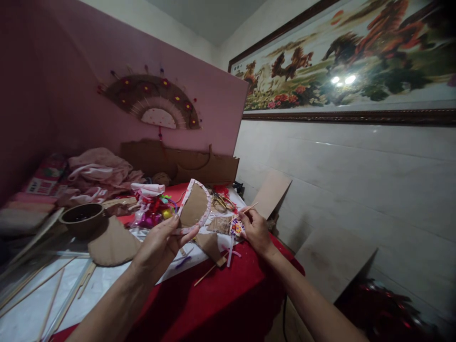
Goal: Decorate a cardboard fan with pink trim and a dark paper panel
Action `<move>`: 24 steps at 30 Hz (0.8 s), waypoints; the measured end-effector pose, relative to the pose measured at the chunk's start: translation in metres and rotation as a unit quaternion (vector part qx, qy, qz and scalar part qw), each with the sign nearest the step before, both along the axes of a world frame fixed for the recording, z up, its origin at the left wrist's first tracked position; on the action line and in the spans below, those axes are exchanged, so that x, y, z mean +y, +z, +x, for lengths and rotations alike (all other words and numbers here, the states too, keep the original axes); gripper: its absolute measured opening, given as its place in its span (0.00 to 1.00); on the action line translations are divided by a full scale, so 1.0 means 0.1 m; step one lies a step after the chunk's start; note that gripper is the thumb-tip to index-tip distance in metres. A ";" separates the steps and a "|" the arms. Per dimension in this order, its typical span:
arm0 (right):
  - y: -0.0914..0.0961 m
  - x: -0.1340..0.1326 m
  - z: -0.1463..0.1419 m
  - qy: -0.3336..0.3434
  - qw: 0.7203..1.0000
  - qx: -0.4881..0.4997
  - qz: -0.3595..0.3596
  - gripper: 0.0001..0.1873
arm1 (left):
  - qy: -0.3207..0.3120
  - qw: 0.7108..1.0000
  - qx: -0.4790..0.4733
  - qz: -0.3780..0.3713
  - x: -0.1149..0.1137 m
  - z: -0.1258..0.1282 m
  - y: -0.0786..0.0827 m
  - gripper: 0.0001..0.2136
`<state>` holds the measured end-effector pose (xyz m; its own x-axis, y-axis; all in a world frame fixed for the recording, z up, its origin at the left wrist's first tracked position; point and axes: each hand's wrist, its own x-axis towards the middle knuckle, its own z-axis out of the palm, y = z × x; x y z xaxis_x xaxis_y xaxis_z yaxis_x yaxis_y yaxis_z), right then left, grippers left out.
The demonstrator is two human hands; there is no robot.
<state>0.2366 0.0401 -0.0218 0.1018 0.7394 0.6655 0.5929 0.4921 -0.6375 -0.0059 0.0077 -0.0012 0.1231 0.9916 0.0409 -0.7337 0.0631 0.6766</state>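
Note:
My left hand (166, 240) grips a half-round piece of cardboard (195, 205) by its lower edge, with the brown face towards me. White fabric with pink spots is folded over its rim. A thin wooden stick (250, 207) is pinched between the thumb and fingers of my right hand (255, 230). Just left of that hand lies a patterned piece with purple and orange flowers (236, 226); whether the fingers touch it I cannot tell. Gold-handled scissors (223, 203) rest behind, between the two hands. Cardboard scraps (210, 246) lie below the half-round piece.
A dark round bowl (82, 219) and a rounded cardboard piece (113, 241) are at left, near several wooden sticks (53, 299). Bagged colourful craft bits (146, 209) stand behind my left hand. A red cloth (199, 304) covers the table. A decorated fan (153, 97) hangs on the pink panel.

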 end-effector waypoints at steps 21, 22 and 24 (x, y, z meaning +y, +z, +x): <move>0.05 -0.33 -0.32 -0.024 0.988 0.141 0.060 0.08 | -0.018 0.998 -0.038 -0.037 -0.05 0.03 0.01 0.12; 0.06 -0.43 -0.37 -0.010 0.984 0.159 0.074 0.08 | -0.015 0.998 -0.045 -0.051 -0.05 0.04 0.02 0.13; 0.09 -0.60 -0.46 0.018 0.981 0.166 0.103 0.06 | -0.009 0.996 -0.054 -0.076 -0.05 0.04 0.04 0.13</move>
<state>0.1910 -0.0202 -0.0128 0.3146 0.5994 0.7361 0.3494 0.6479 -0.6769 -0.0015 0.0024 0.0025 0.1430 0.9851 -0.0958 -0.7997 0.1720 0.5752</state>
